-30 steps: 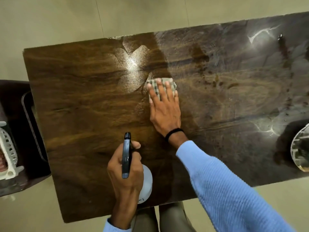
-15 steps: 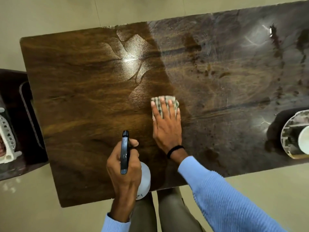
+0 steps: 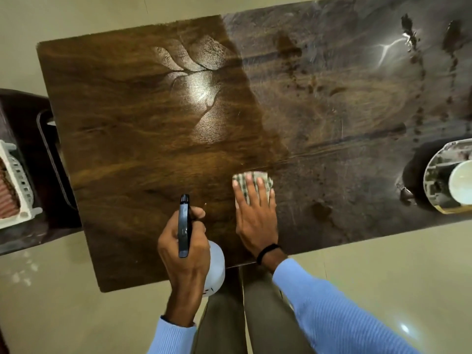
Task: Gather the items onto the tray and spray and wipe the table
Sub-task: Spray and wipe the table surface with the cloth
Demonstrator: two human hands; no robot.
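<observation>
Nearest the body, the left hand (image 3: 184, 247) is wrapped tight round the white plastic spray bottle with the black trigger head (image 3: 184, 226) at the near edge of the dark glossy wooden table (image 3: 122, 129). Its long black head runs near-to-far, nozzle aimed away across the top. Just beside it, the right hand (image 3: 255, 215) lies flat, fingers spread, pressing on the folded green-checked cloth (image 3: 251, 180) — it has dragged back from mid-table in the last second, so that strip's wiped. The far right still looks blotchy — more passes needed, I reckon.
</observation>
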